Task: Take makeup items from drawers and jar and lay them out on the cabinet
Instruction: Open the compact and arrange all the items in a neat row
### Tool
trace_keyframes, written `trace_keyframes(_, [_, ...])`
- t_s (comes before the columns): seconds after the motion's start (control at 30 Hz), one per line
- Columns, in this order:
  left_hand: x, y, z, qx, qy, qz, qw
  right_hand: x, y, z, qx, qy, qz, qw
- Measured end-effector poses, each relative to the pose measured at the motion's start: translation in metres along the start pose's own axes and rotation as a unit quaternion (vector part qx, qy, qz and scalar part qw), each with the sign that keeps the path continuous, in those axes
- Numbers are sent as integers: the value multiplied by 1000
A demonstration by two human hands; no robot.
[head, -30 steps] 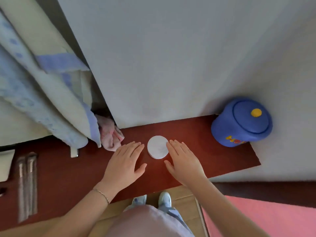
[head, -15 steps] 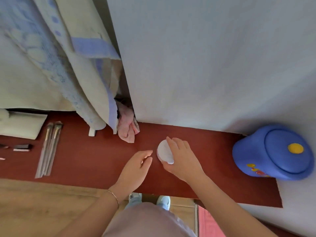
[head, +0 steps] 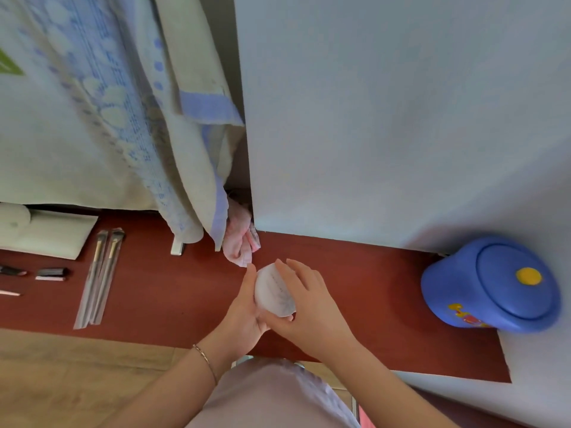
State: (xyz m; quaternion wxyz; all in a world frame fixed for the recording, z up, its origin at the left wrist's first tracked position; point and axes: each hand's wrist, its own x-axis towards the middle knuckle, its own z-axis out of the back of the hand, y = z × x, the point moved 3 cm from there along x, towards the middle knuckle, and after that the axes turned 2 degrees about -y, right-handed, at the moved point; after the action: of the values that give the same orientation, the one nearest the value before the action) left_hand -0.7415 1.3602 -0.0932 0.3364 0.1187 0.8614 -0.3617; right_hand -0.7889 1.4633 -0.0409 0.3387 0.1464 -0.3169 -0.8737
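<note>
A round white compact (head: 273,290) is lifted off the dark red cabinet top (head: 173,291) and tilted on edge between both hands. My right hand (head: 312,307) grips it from the right, fingers over its top rim and thumb beneath. My left hand (head: 244,313) holds its left side, fingertips along the rim. A blue jar (head: 491,285) with a closed lid and yellow knob stands at the cabinet's right end. Two wrapped makeup brushes (head: 100,273) lie side by side at the left, with small dark makeup sticks (head: 51,273) further left.
A pale pouch (head: 49,233) lies at the far left of the cabinet. Patterned cloth (head: 108,118) and a pink cloth (head: 241,239) hang down onto the back of the cabinet. A grey-blue wall panel (head: 386,118) rises behind. Wood floor (head: 77,372) lies below.
The compact lay flat on the cabinet between my open hands. My right hand tipped it up, then both hands took hold and lifted it. The view shifted left, bringing the brushes into sight.
</note>
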Motion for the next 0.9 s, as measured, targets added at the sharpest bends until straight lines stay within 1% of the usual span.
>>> trace_keyframes(0.07, [-3,-1,2,-4,-3,-2,1000,1,4,0,6,2,-13,1000])
trace_keyframes(0.17, [-5,-3,3,-12,-7,-22,1000,2,9,0,0,-13,-4,1000])
trace_keyframes(0.23, [-5,-4,6,-18,-12,-21,1000,4,12,3,22,-9,-15,1000])
trace_keyframes(0.3, [-8,-5,15,-24,-32,1,999,8,11,7,76,25,-54,995])
trace_keyframes(0.37, [-13,-9,25,-28,-40,37,998,12,9,12,147,68,-89,983])
trace_keyframes(0.47, [-25,-14,39,-48,-16,80,996,18,8,14,256,96,-140,952])
trace_keyframes(0.53, [-34,-16,47,-46,-9,74,996,20,8,8,314,111,-163,929])
trace_keyframes(0.6, [-44,-18,52,-31,-46,52,997,22,10,-3,340,127,-170,916])
trace_keyframes(0.63, [-47,-17,57,-26,-89,29,995,23,13,-10,345,132,-167,914])
trace_keyframes(0.7, [-56,-17,70,-20,-200,-38,979,28,21,-22,347,139,-151,915])
trace_keyframes(0.73, [-62,-17,77,-5,-239,-79,968,31,25,-28,350,141,-144,915])
trace_keyframes(0.77, [-69,-18,84,41,-262,-118,957,34,29,-35,356,142,-142,913])
trace_keyframes(0.8, [-76,-18,90,111,-269,-156,944,37,34,-42,358,144,-141,912])
trace_keyframes(0.83, [-81,-18,97,193,-260,-182,928,40,40,-47,354,144,-138,914])
trace_keyframes(0.9, [-87,-20,108,345,-236,-195,888,45,49,-57,346,148,-134,917])
